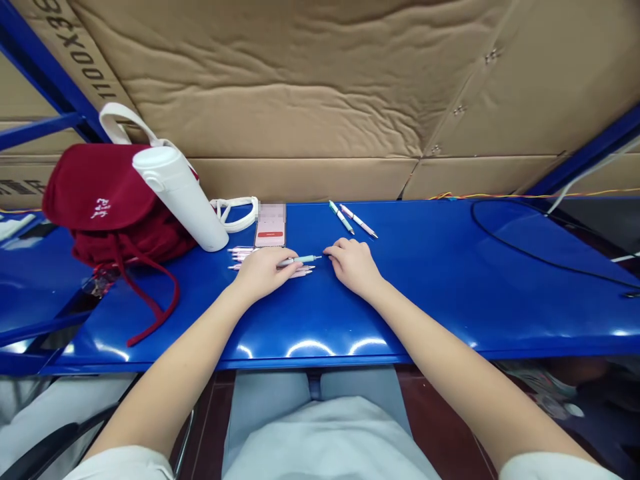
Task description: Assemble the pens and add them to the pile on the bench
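Observation:
My left hand (264, 272) is closed on a pale green and white pen (304, 259), whose tip points right. Beneath and beside that hand lie several pink and white pens (241, 252), partly hidden by it. Just right of the held pen's tip is my right hand (354, 265), its fingers curled and close to the table; whether anything is in them is hidden. Beyond the right hand, a green and white pen (342, 217) and a pink and white pen (359, 221) lie side by side on the blue table (430, 293).
A phone (271, 227) with a lit screen lies behind my left hand. At the left stand a white bottle (183, 200) and a dark red bag (110, 193), its strap hanging forward. A black cable (520, 248) crosses the right side. Cardboard (310, 100) walls the back.

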Tool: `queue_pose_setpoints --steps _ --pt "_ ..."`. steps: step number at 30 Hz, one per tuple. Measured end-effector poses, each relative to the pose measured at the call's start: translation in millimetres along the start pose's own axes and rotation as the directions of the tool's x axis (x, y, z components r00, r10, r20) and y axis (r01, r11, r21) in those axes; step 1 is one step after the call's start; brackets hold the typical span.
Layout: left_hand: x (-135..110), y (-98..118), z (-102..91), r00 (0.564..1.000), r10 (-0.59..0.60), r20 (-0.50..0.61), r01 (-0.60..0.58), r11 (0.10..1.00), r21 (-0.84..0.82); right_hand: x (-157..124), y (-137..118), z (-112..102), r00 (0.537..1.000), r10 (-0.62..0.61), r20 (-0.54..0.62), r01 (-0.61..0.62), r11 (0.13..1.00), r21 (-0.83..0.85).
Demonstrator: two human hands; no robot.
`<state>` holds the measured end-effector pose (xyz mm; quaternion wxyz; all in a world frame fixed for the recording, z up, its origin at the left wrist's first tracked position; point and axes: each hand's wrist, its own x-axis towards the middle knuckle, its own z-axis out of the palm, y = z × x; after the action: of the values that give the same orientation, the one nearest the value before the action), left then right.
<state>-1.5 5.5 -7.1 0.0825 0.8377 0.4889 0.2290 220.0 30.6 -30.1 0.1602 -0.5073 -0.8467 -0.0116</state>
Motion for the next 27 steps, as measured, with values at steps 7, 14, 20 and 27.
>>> queue_pose_setpoints --steps 7,14,20,27 --pt "-0.7 -0.5 -2.3 1.000 0.001 0.000 -0.001 1.000 0.015 -6.4 4.0 -0.2 0.992 0.070 -0.100 0.001 0.812 0.583" --pt "-0.4 0.0 -1.6 0.999 0.005 0.037 -0.006 1.000 0.027 -9.1 -8.4 -8.8 0.991 0.019 -0.130 0.071 0.756 0.651" --pt "-1.0 -0.9 -0.4 0.999 0.020 0.025 -0.021 0.999 0.036 -8.3 -11.9 -14.2 0.990 0.013 -0.137 0.076 0.779 0.623" --pt "-2.8 3.0 -1.1 0.996 0.082 0.040 -0.085 0.994 0.066 -8.2 -17.3 -13.9 0.994 0.041 -0.097 0.036 0.731 0.682"
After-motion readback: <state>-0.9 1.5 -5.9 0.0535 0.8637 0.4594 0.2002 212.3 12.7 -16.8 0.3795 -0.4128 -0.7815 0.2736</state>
